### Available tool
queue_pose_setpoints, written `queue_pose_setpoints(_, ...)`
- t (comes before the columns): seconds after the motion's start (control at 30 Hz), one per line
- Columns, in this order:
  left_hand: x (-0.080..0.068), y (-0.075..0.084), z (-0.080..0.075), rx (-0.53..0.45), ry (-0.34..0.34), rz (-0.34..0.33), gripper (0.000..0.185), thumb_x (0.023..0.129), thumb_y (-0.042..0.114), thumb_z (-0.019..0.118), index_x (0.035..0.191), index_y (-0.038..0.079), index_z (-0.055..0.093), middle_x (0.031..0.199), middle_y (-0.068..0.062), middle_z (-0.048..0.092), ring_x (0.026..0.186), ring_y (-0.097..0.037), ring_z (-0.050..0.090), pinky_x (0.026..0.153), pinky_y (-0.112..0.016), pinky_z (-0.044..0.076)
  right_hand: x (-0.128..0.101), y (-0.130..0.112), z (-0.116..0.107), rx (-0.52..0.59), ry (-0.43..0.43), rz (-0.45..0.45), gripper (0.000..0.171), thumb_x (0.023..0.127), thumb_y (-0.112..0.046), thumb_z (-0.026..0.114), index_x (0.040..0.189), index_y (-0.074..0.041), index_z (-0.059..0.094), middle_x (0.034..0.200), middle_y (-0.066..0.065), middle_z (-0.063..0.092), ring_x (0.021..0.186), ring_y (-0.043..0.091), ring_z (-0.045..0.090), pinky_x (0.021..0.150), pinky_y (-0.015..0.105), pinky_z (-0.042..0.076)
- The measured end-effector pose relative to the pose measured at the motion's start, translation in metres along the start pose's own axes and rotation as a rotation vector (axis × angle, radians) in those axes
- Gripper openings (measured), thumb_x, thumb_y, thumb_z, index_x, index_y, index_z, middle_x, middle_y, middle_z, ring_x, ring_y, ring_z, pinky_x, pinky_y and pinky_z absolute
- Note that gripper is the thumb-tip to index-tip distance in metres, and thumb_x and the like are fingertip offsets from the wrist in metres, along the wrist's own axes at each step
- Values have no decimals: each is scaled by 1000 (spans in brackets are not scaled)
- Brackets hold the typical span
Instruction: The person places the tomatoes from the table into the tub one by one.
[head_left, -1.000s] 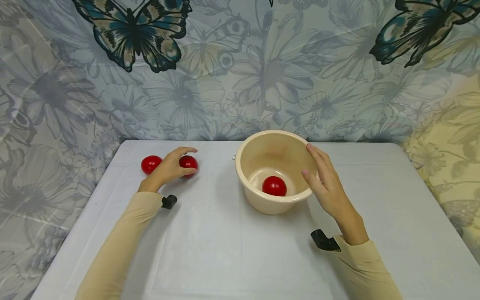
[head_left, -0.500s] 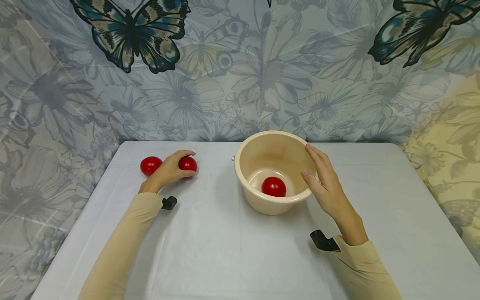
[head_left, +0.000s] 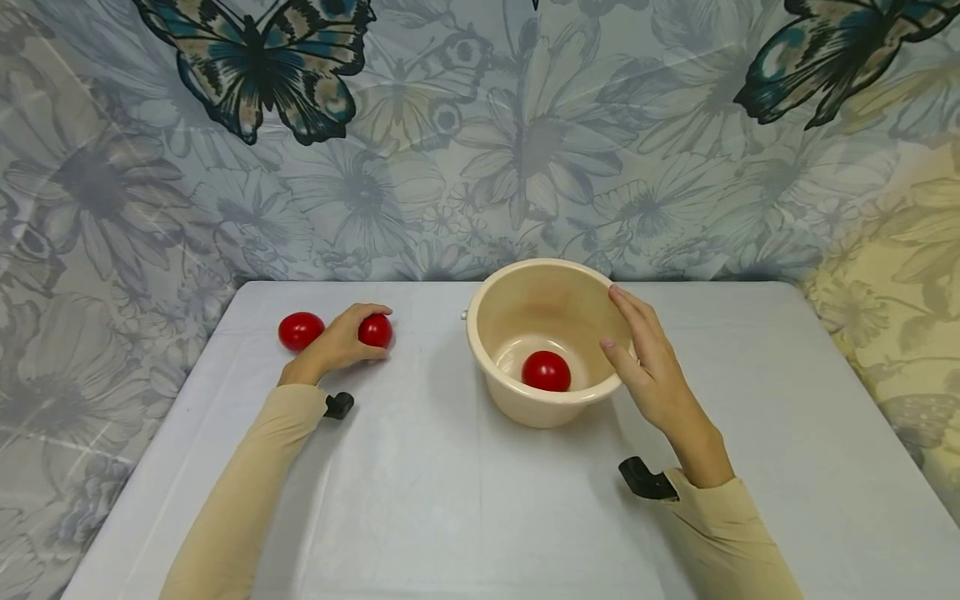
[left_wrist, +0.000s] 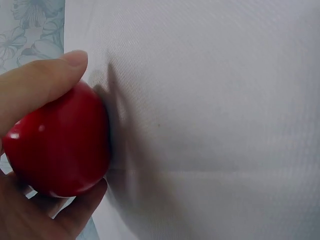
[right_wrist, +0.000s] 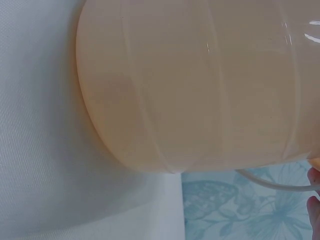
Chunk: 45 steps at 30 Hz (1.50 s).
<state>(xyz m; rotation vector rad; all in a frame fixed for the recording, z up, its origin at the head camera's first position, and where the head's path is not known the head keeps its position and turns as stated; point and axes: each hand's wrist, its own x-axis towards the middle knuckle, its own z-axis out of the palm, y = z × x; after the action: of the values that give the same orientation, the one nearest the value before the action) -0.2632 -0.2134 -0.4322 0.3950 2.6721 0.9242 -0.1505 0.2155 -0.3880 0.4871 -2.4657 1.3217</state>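
In the head view my left hand [head_left: 337, 340] curls round a shiny red tomato [head_left: 375, 331] at the table's left. The left wrist view shows the thumb on one side of this tomato [left_wrist: 62, 142] and the fingers on the other, close over the white cloth. Just left of the hand lies another tomato [head_left: 301, 332]. A cream bucket [head_left: 517, 412] stands upright in the middle, a third tomato [head_left: 546, 371] on its bottom. My right hand [head_left: 656, 379] holds the bucket's right rim, thumb over the inside. In the right wrist view, fingertips [right_wrist: 314, 212] show at the edge.
A white cloth covers the table [head_left: 420, 508]. Behind it hangs a curtain [head_left: 420, 192] with flowers and butterflies. A pale handle [right_wrist: 275, 186] runs beside the bucket in the right wrist view. Each cuff carries a black wrist mount [head_left: 648, 480].
My left fingers and thumb have closed in round the right-hand tomato, which has barely moved. The right hand and the bucket stay in place.
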Motion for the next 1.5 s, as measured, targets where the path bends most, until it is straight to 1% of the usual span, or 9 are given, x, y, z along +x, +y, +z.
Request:
queue_pose_setpoints(0.23, 0, 2, 1, 30, 9, -20, 66, 86, 18, 77, 144, 13, 45, 142, -20, 45, 131, -41, 44, 108, -62, 41, 0, 0, 0, 2, 1, -8, 63, 96, -6, 54, 155, -12, 33, 157, 13, 34, 145, 32, 31, 120, 36, 24)
queue_pose_setpoints(0.47, -1, 6, 0, 14, 25, -25, 66, 87, 21, 76, 144, 15, 44, 144, -18, 44, 131, -41, 43, 106, -62, 43, 1, 2, 0, -6, 8, -18, 62, 97, -6, 54, 155, -10, 33, 156, 14, 34, 145, 32, 31, 119, 25, 22)
queue_pose_setpoints(0.7, -2, 13, -4, 4, 38, -15, 66, 88, 22, 75, 145, 16, 44, 146, -17, 43, 132, -41, 42, 105, -62, 44, 1, 2, 0, -4, 7, -21, 62, 97, -6, 54, 155, -10, 33, 157, 13, 34, 145, 32, 31, 119, 24, 22)
queue_pose_setpoints(0.8, -3, 18, -6, -3, 50, -8, 66, 87, 21, 75, 145, 16, 44, 147, -16, 43, 132, -40, 42, 104, -61, 46, 2, 2, 1, -1, 5, -18, 62, 97, -6, 54, 155, -11, 33, 157, 13, 34, 146, 32, 31, 119, 25, 22)
queue_pose_setpoints(0.97, -5, 28, -5, 2, 74, 22, 66, 88, 23, 74, 146, 16, 44, 150, -14, 41, 133, -39, 42, 105, -60, 46, 1, 0, 0, 1, -2, -5, 62, 97, -7, 54, 155, -12, 33, 157, 12, 33, 146, 32, 30, 120, 37, 23)
queue_pose_setpoints(1.23, -7, 46, -5, 2, 104, 69, 66, 87, 29, 76, 144, 17, 45, 149, -12, 44, 132, -37, 44, 105, -58, 47, 0, 0, -1, 1, 0, -3, 62, 97, -6, 53, 155, -12, 33, 157, 14, 33, 146, 33, 30, 120, 43, 23)
queue_pose_setpoints(1.3, -8, 50, -6, 2, 110, 87, 66, 87, 28, 76, 145, 16, 45, 149, -12, 44, 132, -37, 44, 105, -58, 47, 0, -1, -1, 0, 0, -4, 62, 97, -6, 53, 155, -11, 33, 157, 14, 33, 146, 33, 30, 120, 41, 23)
queue_pose_setpoints(1.43, -11, 59, -7, 2, 133, 120, 69, 86, 27, 76, 146, 14, 43, 150, -11, 44, 133, -35, 45, 106, -56, 47, 0, -1, 0, -4, 6, -9, 62, 97, -6, 53, 155, -12, 33, 157, 13, 34, 146, 32, 31, 119, 26, 22)
queue_pose_setpoints(1.5, -12, 64, -7, 7, 144, 133, 72, 86, 28, 77, 146, 11, 42, 151, -12, 44, 134, -35, 45, 106, -56, 47, 0, -1, 0, -6, 8, -11, 62, 97, -5, 53, 155, -12, 33, 157, 13, 34, 146, 32, 31, 117, 21, 22)
